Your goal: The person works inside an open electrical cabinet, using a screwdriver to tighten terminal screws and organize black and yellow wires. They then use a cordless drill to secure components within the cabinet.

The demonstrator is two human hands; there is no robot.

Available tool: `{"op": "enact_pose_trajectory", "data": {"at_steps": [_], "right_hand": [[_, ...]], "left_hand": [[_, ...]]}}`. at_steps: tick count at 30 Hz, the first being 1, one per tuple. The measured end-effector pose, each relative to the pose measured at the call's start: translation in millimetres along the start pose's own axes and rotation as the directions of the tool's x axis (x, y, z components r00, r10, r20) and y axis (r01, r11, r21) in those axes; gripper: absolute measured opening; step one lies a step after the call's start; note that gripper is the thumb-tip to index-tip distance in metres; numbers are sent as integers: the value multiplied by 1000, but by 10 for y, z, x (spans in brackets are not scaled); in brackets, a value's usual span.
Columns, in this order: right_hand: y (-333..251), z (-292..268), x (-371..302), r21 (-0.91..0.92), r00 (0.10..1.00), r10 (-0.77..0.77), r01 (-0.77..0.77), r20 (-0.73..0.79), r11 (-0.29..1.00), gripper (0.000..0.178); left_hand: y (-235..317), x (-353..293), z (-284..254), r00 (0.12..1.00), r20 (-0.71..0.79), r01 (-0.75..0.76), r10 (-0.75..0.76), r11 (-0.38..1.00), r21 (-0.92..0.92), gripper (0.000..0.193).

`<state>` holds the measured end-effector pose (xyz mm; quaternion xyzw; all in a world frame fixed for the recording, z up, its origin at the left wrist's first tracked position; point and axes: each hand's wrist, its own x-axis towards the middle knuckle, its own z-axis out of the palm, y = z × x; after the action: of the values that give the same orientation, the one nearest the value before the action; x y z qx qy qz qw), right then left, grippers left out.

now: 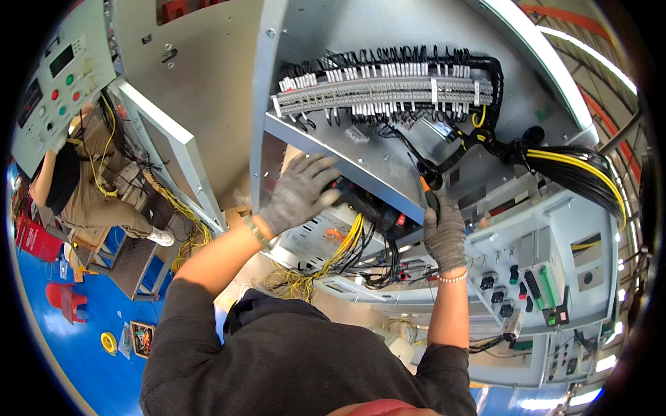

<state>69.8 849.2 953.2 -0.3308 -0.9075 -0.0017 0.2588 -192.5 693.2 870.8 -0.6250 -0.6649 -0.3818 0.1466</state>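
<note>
My left hand, in a grey work glove, is open with its fingers spread at the lower edge of the metal cabinet. Just beside its fingertips lies a black object with red parts, its kind unclear. My right hand, also gloved, is closed around an orange-and-black handled tool, pointing up into the cabinet; its tip is not clear. By that tool sits a round black coil, with dark wires running up toward the terminal strip. Many black wires with white markers line both sides of the strip.
A thick bundle of black and yellow wires hangs at the right. Below the cabinet are loose yellow cables and a panel with sockets. At left, another person sits behind a control panel, near a red stool.
</note>
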Motion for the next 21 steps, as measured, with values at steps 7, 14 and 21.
{"op": "enact_pose_trajectory", "data": {"at_steps": [7,14,21], "right_hand": [[68,40,212,-139,994,-100,103,32,985,40],[16,287,529,-371,988,61,-5,139,929,45],[64,391,622,-410,995,49,-8,90,912,43]], "left_hand": [[-507,-2641,370,767,106,636,-633,772,6,24],[-330,-4935,49,-31,324,879,-946,128,459,23],[-275,-5033,-78,-223,320,830,-921,-7,557,27]]}}
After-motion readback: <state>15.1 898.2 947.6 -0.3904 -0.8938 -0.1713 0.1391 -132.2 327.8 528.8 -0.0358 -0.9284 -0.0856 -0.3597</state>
